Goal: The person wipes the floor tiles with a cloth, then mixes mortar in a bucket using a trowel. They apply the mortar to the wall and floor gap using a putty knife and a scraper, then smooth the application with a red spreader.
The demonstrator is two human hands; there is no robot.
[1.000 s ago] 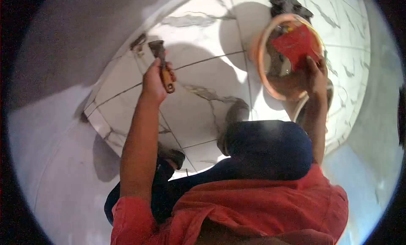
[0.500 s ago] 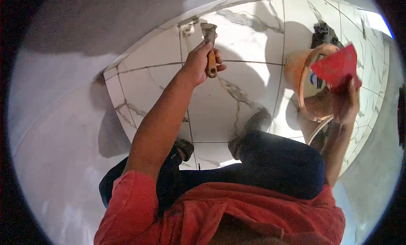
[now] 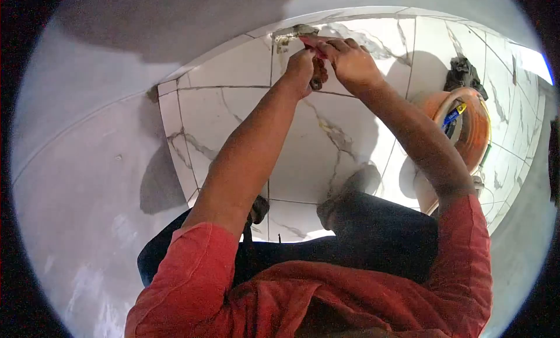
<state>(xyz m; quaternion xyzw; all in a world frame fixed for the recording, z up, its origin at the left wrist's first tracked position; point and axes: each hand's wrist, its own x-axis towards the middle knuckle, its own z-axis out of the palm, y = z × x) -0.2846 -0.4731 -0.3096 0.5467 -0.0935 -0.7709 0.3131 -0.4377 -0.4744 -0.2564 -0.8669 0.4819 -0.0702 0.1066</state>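
Observation:
My left hand (image 3: pixel 300 71) is wrapped round the handle of a putty knife (image 3: pixel 317 83); its blade is mostly hidden at the meeting of the hands. From the right, my right hand (image 3: pixel 354 68) grips a thin red plastic spreader (image 3: pixel 313 41), held against the putty knife's blade end. Both tools are above the marble-look floor tiles (image 3: pixel 239 113), close to the wall. Just beyond them, a rough grey patch (image 3: pixel 282 43) marks the tile edge by the wall.
An orange bucket (image 3: pixel 479 131) stands at my right, with a blue and yellow item (image 3: pixel 454 114) inside. Behind it lies a crumpled black thing (image 3: pixel 465 76). A pale wall (image 3: pixel 87 157) curves along the left and far side. My knees (image 3: pixel 379 233) are bent close to the floor.
My right hand has brought the red spreader from over the bucket leftward to the putty knife in my left hand. The bucket's inside now shows more.

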